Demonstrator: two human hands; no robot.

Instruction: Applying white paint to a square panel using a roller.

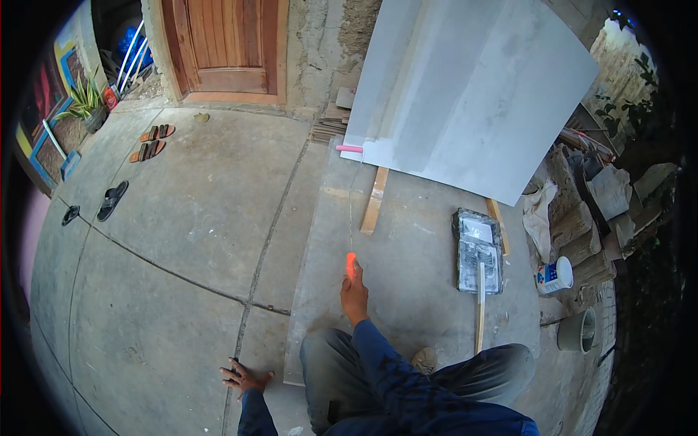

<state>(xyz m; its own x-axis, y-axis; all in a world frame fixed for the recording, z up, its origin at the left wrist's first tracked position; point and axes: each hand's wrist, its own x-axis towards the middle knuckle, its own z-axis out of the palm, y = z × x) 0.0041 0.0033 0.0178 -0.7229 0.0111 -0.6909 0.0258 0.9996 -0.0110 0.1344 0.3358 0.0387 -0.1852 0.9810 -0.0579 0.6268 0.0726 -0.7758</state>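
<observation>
My right hand (354,294) grips the orange handle (351,261) of a paint roller. Its thin rod runs up to a pink roller head (350,148) at the lower left corner of a big pale board (465,87), beside a white paint patch. The board leans back, with wooden battens (374,200) at its lower edge. My left hand (243,376) rests on the concrete floor (160,276) with fingers spread. To the right, a paint-streaked tray (476,251) holds white paint, and a pale stick (480,320) reaches from it toward my knees.
A white bucket (555,276) and grey bucket (576,329) stand at right beside stacked bags (571,218). Sandals (147,150), a potted plant (94,116) and a wooden door (225,47) are at upper left. Stacked tiles (334,120) lie behind the board's left edge.
</observation>
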